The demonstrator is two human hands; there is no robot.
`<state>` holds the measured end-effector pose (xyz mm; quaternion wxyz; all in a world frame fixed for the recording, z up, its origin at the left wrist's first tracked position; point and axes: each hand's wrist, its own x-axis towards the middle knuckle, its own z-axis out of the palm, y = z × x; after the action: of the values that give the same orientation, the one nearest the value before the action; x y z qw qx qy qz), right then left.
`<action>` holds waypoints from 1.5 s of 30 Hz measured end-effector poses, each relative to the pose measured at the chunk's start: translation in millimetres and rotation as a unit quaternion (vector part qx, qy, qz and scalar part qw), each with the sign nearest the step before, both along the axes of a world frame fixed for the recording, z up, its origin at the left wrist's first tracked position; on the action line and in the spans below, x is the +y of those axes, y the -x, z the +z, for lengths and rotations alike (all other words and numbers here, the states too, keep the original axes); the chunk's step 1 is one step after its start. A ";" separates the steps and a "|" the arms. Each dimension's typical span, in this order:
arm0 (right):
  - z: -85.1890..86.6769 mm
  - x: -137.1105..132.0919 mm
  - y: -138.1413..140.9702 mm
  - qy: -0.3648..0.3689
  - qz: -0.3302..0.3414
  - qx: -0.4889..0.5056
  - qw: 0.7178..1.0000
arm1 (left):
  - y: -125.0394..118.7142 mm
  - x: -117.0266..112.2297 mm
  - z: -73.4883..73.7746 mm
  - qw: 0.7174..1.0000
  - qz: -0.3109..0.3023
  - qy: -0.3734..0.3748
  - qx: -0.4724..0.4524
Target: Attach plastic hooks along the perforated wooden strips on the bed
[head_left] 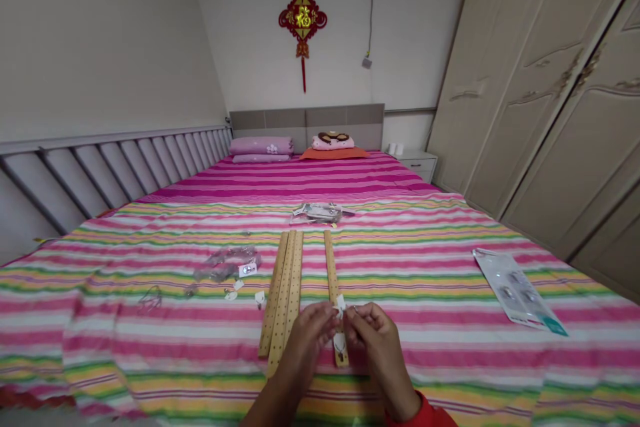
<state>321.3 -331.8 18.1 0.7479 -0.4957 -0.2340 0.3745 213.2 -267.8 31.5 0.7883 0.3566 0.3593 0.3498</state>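
My left hand is closed, its fingertips pinching a small white tag above a narrow wooden strip with holes. Close beside it, my right hand is closed in a pinch; the tiny piece at its fingertips is too small to name. Under the hands, near the strip's front end, lies another white tag with a small dark piece. To the left, several similar perforated wooden strips lie side by side. Another white tag rests on the bedspread left of them.
Crumpled clear plastic and a loose thin loop lie on the left of the striped bedspread. A clear package lies to the right. More plastic packs lie beyond the strips. Pillows are at the headboard.
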 end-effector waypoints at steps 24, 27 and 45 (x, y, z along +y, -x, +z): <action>-51.1 54.8 -30.7 0.044 -0.018 -0.205 0.978 | -50.8 79.6 -49.1 0.942 -0.028 -0.167 0.291; -53.5 56.4 -32.5 0.046 -0.032 -0.226 0.973 | -52.1 83.9 -46.3 0.932 -0.051 -0.165 0.317; -62.4 61.3 -32.3 0.034 -0.055 -0.273 0.960 | -54.6 91.6 -49.1 0.903 -0.087 -0.165 0.388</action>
<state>353.5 -270.5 -44.3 0.6575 -0.6166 -0.3885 0.1912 267.8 -176.2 -17.5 0.5441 0.6185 0.5414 0.1684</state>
